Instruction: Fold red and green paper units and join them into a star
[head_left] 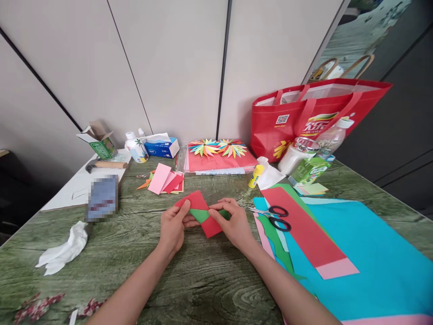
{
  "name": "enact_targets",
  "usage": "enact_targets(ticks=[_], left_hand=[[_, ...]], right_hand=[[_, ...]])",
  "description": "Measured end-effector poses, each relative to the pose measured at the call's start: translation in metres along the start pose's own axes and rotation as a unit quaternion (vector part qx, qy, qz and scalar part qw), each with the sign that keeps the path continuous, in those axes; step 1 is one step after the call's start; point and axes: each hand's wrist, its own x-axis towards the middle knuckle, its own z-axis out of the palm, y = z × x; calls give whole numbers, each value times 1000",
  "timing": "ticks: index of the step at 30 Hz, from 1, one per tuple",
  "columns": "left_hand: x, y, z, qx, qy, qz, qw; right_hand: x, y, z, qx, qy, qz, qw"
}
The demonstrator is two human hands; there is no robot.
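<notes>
Between my hands, above the middle of the table, is a folded red and green paper piece (210, 225). My left hand (174, 225) pinches its left side, thumb on top and fingers beneath. On the other side my right hand (233, 221) grips the green part between thumb and fingers; a green tip shows behind the fingers. Just right of my right hand lie scissors (279, 219) with black handles, resting on coloured sheets. A stack of small pink, red and yellow paper pieces (162, 178) is beyond my left hand. A yellow glue stick (256, 176) stands farther back.
Large blue paper (365, 243) and a red strip (301, 225) cover the right side. Behind are two paper star wheels (204, 148), a red bag (270, 131), a clear bottle (333, 137) and a tissue pack (162, 148). A hammer (108, 164) and crumpled tissue (64, 250) lie left.
</notes>
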Motion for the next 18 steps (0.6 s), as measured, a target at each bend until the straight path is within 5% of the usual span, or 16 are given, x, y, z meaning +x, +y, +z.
enact_targets(ticks=[10, 18], left_hand=[[1, -2, -2, 39, -124, -31, 991], [-2, -6, -3, 114, -108, -24, 987]], right_hand=[[-2, 0, -1, 9, 33, 8, 999], [1, 4, 1, -4, -37, -12, 999]])
